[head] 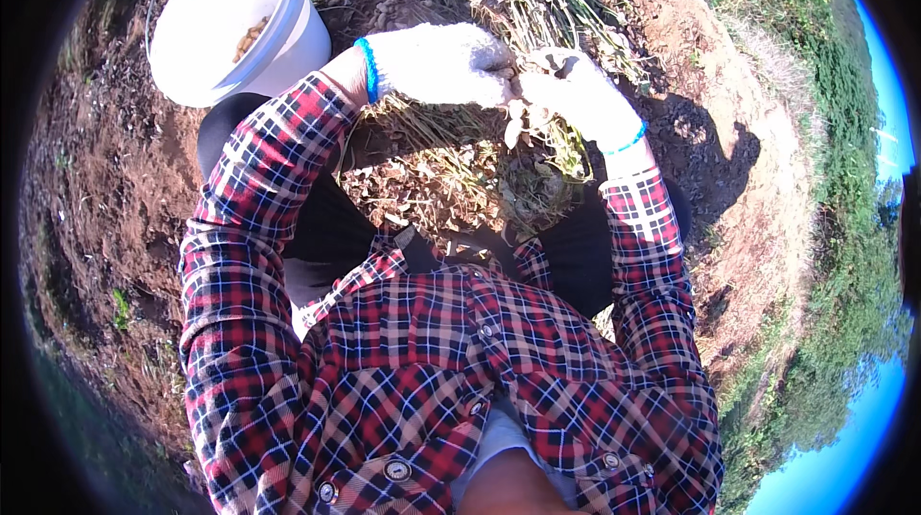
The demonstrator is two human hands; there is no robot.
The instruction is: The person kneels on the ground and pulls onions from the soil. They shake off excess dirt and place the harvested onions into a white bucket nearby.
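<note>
Both hands wear white knitted gloves with blue cuffs and meet in front of me. My right hand (584, 96) is closed around a bunch of peanut plant stems (568, 148), their leafy ends trailing below it. Pale peanut pods (514, 125) hang from the bunch beneath the fingers. My left hand (439, 65) has its fingers curled in against the pods at the right hand's fingertips. What exactly lies inside its grip is hidden. Beyond the hands lies a pile of pulled peanut plants (568, 15), with pods among the stems.
A white plastic bucket (313, 29) with a wire handle stands at the far left, tilted in view, some peanuts (252, 39) inside. Dry stems and leaf litter (439, 191) cover the soil between my legs. Green growth (838, 119) borders the bare soil at the right.
</note>
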